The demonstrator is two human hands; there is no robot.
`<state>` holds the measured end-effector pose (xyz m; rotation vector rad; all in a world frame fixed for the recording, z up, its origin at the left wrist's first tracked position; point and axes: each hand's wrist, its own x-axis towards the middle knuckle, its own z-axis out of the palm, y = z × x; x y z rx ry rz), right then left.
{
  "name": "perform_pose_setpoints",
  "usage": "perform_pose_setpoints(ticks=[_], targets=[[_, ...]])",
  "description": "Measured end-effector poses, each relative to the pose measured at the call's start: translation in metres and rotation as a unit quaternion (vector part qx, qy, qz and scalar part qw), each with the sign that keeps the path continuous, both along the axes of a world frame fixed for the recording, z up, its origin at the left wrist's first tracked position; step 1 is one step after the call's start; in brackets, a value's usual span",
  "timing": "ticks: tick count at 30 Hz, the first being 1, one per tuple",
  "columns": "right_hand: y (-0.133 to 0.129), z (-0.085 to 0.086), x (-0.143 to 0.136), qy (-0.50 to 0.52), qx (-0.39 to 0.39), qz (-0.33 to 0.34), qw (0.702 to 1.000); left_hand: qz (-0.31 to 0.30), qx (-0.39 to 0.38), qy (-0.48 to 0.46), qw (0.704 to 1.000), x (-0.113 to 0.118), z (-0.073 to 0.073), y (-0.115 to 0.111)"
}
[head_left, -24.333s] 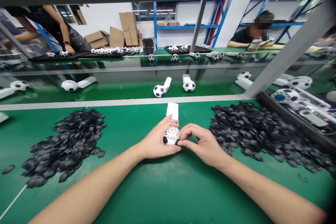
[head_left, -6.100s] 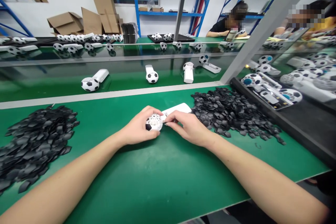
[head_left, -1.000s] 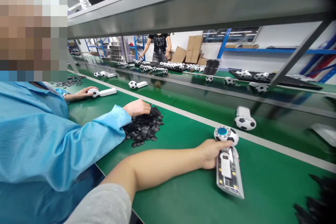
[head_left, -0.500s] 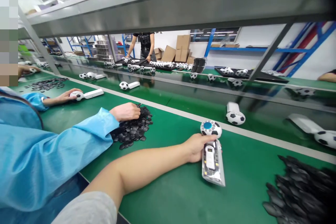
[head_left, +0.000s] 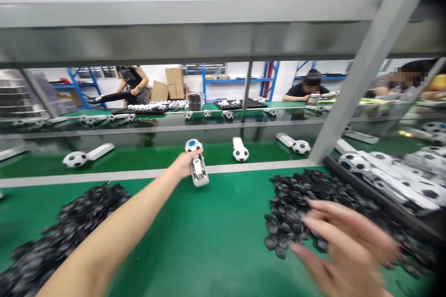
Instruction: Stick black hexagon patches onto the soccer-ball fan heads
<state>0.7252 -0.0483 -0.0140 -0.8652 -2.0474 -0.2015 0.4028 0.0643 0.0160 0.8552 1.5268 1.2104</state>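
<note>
My left hand grips a soccer-ball-headed device, out over the green table near the pale strip. A blue disc shows on its ball head, and the handle shows a white piece and inner parts. On the right, my blurred right hand is open, its fingers apart over the edge of a pile of small black pieces. I see nothing between thumb and fingers. Another heap of black pieces lies left of my left forearm.
Beyond the strip lie similar soccer-ball devices on the green surface. A black tray full of them is at right. A slanted metal post and overhead beam stand in front. Several people are at the far side.
The view has swung right, leaving the blue-sleeved co-worker out of sight. My right hand has come into view at the pile. The device stays in my left hand, now farther out.
</note>
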Motion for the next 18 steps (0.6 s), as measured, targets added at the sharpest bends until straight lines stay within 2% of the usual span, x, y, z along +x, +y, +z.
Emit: perform_pose_setpoints(ticks=[2,3,7,9,12,15,18], targets=[[0.015,-0.001,-0.011,-0.002,0.012,0.027,1.0,0.038,0.027,0.114,0.992,-0.013,0.005,0.02],[0.021,-0.001,-0.016,-0.014,-0.008,0.046,0.999,0.047,0.032,0.168,0.984,-0.017,0.003,0.027],[0.028,-0.003,-0.027,-0.059,-0.14,0.093,0.984,0.01,0.038,0.344,0.938,-0.016,-0.028,0.031],[0.026,-0.004,-0.028,-0.077,-0.162,0.116,0.977,-0.016,0.038,0.405,0.913,-0.017,-0.043,0.031],[0.026,-0.007,-0.029,-0.096,-0.17,0.153,0.969,-0.028,0.044,0.47,0.881,-0.023,-0.054,0.034],[0.03,-0.011,-0.028,-0.085,-0.172,0.161,0.968,-0.018,0.068,0.502,0.862,-0.022,-0.056,0.032],[0.034,-0.013,-0.026,-0.059,-0.177,0.145,0.972,-0.014,0.122,0.504,0.855,0.005,-0.042,0.008]])
